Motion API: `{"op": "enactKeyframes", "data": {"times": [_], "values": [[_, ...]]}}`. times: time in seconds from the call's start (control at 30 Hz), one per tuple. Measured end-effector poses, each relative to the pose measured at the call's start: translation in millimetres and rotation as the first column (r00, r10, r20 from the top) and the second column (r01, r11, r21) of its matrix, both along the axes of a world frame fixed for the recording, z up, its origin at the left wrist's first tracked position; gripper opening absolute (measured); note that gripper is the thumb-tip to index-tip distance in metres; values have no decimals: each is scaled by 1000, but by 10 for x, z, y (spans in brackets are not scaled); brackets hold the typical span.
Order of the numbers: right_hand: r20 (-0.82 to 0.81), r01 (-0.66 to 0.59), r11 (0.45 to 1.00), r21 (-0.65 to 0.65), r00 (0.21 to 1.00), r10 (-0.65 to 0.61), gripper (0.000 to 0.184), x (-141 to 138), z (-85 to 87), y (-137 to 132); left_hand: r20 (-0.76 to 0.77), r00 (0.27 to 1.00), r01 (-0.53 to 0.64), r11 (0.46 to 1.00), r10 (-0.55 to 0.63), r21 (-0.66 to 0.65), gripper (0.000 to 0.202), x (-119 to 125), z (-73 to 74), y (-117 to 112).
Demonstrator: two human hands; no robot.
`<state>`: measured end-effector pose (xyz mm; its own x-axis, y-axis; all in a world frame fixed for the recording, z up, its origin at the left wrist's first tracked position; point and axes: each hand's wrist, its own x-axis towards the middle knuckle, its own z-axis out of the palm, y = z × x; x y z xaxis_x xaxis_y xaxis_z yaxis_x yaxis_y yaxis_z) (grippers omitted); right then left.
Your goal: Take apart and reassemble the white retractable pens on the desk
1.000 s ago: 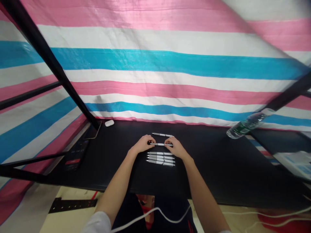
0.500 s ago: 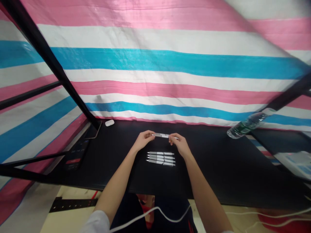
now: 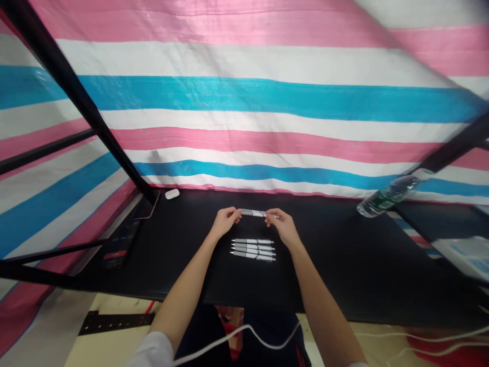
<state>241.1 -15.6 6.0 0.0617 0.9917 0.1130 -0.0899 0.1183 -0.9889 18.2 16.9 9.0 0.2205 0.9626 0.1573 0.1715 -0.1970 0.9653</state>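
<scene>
Between my two hands a white and grey pen lies level, sideways to me, over the black table. My left hand pinches its grey left end between thumb and fingers. At the other end, the thumb and fingers of my right hand close round the clip end, covering part of it. Nearer to me, a row of several like pens rests on the table, side by side, with their tips to the left.
The black table has a plastic bottle at its back right. A white earbud case sits at the back left, near a phone and another lit phone. Black frame bars slant down at the left. A white cable crosses my lap.
My left fingers have shifted slightly at the pen's left end, covering its tip. The pen stays in both hands, and the row of pens is unchanged.
</scene>
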Motion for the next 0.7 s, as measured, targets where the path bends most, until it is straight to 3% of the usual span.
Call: {"op": "enactKeyframes", "data": {"times": [0.2, 0.3, 0.5, 0.7], "values": [[-60, 35, 999, -4, 998, -36, 28, 32, -53, 36, 153, 983, 106, 994, -105, 2, 44, 3, 32, -29], [-62, 35, 999, -8, 997, -35, 29, 28, -50, 37, 160, 976, 151, 989, -149, 2, 43, -2, 24, -27], [-45, 19, 1000, -12, 999, -20, 30, 9, -32, 24, 14, 998, 62, 998, -62, 15, 32, -11, -16, 2], [-22, 39, 999, -4, 999, -39, 31, 27, -59, 41, 96, 989, 112, 993, -116, 43, 45, 12, 10, -27]]}}
